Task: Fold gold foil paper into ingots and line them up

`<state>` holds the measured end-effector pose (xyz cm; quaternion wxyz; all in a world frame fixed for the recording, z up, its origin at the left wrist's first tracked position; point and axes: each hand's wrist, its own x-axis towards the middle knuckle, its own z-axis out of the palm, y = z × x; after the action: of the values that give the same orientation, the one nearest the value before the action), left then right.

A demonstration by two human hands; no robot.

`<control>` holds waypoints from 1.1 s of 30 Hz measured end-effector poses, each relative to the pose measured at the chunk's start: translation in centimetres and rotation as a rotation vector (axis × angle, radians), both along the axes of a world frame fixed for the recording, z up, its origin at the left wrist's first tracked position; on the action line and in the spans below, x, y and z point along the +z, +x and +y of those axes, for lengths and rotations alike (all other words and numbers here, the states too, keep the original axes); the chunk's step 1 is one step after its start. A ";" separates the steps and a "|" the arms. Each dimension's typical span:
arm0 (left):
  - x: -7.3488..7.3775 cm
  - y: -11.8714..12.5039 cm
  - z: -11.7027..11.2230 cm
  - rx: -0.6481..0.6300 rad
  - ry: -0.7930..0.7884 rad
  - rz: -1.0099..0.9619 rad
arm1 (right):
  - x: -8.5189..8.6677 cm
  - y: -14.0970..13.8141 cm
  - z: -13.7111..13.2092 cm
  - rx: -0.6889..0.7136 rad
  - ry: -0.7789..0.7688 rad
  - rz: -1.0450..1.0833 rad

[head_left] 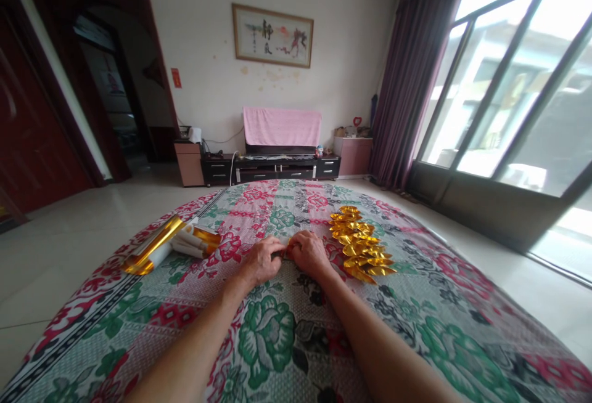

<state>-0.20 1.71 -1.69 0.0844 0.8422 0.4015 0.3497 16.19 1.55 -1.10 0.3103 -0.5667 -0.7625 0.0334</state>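
My left hand (264, 260) and my right hand (311, 251) meet over the middle of the patterned tablecloth (282, 218), with their fingers pinched together. Between the fingertips is a small piece of gold foil paper (289, 248), mostly hidden by the hands. Close to my right hand lies a stack of folded gold foil paper pieces (361, 244), boat-like with pointed ends, overlapping in a row. Left of my left hand are curled sheets of gold foil paper (160, 246), white on the back, beside a rolled bundle (192, 241) of the same paper.
The floral cloth covers a round table whose far edge curves in front of me. Beyond it stand a low black TV cabinet (256, 175), a pink cloth (282, 126) over the screen, and side cabinets. Windows and a purple curtain (404, 70) are at right, doorways at left.
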 end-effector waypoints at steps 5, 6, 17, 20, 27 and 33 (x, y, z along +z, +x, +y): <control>0.3 0.0 -0.3 -0.017 0.023 0.058 | -0.1 -0.1 -0.1 0.005 0.012 -0.006; 0.4 0.0 -0.4 -0.021 0.024 0.069 | -0.1 -0.1 0.0 0.003 0.011 -0.002; 0.3 -0.1 -0.5 -0.028 0.070 0.035 | 0.4 0.1 -0.3 0.046 0.010 0.011; 0.5 -0.2 -0.6 -0.034 0.066 0.028 | 0.4 0.2 -0.4 0.051 0.010 -0.001; 1.0 0.0 -1.2 -0.034 0.044 0.085 | 0.1 0.2 -0.4 0.057 0.031 -0.013; 1.1 0.3 -1.2 0.020 0.046 0.116 | 0.0 0.2 -0.3 0.054 0.066 -0.009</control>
<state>0.14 0.49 -0.55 0.0384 0.8588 0.4059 0.3103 16.37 1.27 -1.12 0.3243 -0.5354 -0.7798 0.0141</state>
